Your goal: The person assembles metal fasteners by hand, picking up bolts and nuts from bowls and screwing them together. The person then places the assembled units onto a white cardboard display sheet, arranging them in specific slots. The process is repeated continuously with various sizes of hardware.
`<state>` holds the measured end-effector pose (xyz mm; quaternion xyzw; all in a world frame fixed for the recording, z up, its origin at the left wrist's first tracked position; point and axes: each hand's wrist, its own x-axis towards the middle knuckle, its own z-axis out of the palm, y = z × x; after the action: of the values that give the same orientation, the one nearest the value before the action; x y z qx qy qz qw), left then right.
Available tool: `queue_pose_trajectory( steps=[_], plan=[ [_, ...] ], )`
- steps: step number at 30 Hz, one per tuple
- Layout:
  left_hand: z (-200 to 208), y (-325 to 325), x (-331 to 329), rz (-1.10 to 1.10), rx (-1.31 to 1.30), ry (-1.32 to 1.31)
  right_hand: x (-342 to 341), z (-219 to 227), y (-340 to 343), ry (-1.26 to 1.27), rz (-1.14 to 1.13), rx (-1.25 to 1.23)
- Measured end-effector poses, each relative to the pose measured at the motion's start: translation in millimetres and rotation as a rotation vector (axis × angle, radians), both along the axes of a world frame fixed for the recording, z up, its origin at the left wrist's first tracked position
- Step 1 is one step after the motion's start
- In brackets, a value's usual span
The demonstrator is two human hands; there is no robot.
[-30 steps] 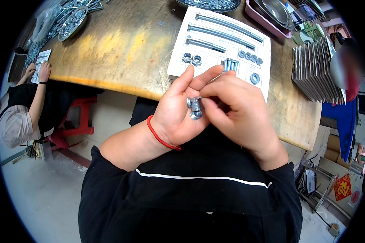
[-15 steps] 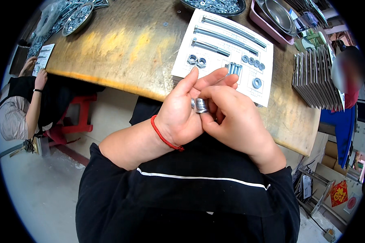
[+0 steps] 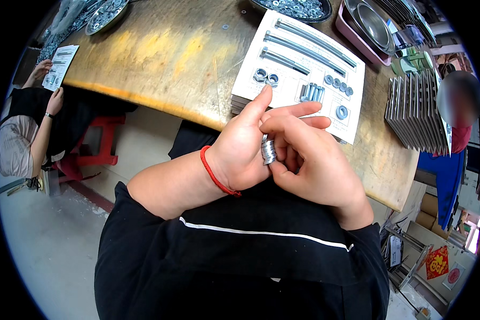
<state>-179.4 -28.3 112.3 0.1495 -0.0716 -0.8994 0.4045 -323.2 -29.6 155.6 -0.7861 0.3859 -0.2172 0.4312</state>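
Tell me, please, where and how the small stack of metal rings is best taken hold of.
I would pinch the stack of metal rings at its two end faces, coming from the right. It forms a short, tilted column, so end-to-end pressure should keep it together. The left hand lies along its left side; the right hand is opposite.

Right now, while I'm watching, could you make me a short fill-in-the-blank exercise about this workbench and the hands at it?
1. The wrist cord beside the left hand is coloured ____.
2. The right hand touches a stack of round metal pieces at the ____ palm.
3. Above the pictured nuts, the top sheet shows ____ bolts.
4. The tray holding the metal bowls is coloured ____.

Missing words: red; left; three; pink.
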Motion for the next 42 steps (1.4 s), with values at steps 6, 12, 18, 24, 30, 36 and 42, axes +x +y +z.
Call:
queue_pose_trajectory(
  steps=[6, 12, 18, 24, 30, 36, 42],
  plan=[
    [-9, 2, 3, 0.038, 0.044, 0.18, -2, -4, 2, 0.032, -0.022, 0.014],
    [-21, 4, 0, 0.085, 0.02, 0.227, 1, -3, 1, 0.053, 0.007, -0.055],
    [-15, 0, 1, 0.116, 0.173, 0.279, 4, 9, 0, -0.041, -0.047, -0.076],
    [-7, -7, 45, 0.192, 0.285, 0.496, -17, 44, -6, -0.121, -0.116, -0.175],
    [-22, 1, 130, 0.49, 0.106, 0.228, -21, 70, -36, -0.007, -0.149, -0.34],
    [-78, 31, 215, 1.016, 0.221, -0.514, 26, 92, -84, 0.216, 0.1, -0.469],
    [-128, 5, 281, 1.176, 0.346, -1.056, 90, 100, -137, 0.285, 0.23, -0.397]
  ],
)
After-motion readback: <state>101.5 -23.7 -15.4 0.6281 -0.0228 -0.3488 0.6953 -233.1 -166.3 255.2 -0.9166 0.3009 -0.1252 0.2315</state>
